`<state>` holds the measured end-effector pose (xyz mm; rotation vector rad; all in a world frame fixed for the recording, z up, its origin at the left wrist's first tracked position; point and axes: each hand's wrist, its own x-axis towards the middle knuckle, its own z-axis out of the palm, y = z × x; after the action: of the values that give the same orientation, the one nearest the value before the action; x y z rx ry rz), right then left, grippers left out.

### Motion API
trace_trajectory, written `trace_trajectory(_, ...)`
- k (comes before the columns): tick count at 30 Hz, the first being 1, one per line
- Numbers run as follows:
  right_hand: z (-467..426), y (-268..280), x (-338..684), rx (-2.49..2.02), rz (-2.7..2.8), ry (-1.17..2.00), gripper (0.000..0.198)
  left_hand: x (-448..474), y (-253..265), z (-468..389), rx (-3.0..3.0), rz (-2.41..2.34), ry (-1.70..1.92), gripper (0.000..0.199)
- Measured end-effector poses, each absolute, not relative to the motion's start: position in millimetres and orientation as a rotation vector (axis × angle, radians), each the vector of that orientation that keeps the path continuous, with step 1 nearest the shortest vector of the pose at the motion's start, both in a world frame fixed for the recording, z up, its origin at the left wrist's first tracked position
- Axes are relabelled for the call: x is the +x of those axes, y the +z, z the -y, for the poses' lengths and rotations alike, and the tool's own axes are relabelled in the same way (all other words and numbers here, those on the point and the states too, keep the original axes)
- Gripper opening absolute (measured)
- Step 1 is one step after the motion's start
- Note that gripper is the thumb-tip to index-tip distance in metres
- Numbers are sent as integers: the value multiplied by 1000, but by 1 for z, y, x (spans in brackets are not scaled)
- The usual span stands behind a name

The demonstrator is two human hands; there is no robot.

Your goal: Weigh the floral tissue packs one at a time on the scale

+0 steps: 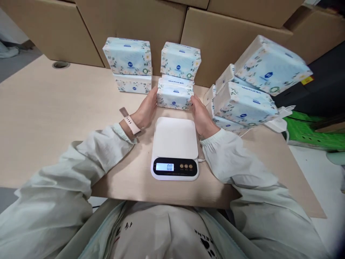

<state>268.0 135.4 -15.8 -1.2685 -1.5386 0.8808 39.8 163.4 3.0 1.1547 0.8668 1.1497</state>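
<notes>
Left hand (pixel 147 108) and right hand (pixel 202 117) clamped tissue pack (pixel 174 94) endwise; likely light, squashy, slick-wrapped; ends suited gentle pressure.

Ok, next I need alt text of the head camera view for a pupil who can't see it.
A person's left hand and right hand hold a floral-printed pack from either side, just beyond a white scale reading 0.0. More packs stand behind it and to both sides on a pale table, with cardboard boxes at the back.
</notes>
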Motion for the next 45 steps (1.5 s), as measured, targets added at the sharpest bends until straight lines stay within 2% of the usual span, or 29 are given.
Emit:
trace_trajectory(3,-88,16,269,-1331,1422,1035,89,29,28,-121,1248,-775,1130,58)
trace_trajectory(6,-14,40,277,-1269,1503,976,73,7,45,-56,1372,-765,1105,61)
trace_trajectory(11,57,33,286,-1275,1595,906,66,-24,33,10,1448,-946,983,60)
trace_trajectory(16,44,4,292,-1301,1556,671,48,-25,4,3,1350,-1016,1277,54)
trace_trajectory(19,34,-9,295,-1296,1439,555,46,-21,1,-6,1243,-1015,1412,54)
trace_trajectory(45,40,-15,297,-1317,1291,537,47,-15,-1,-10,1163,-1012,1426,60)
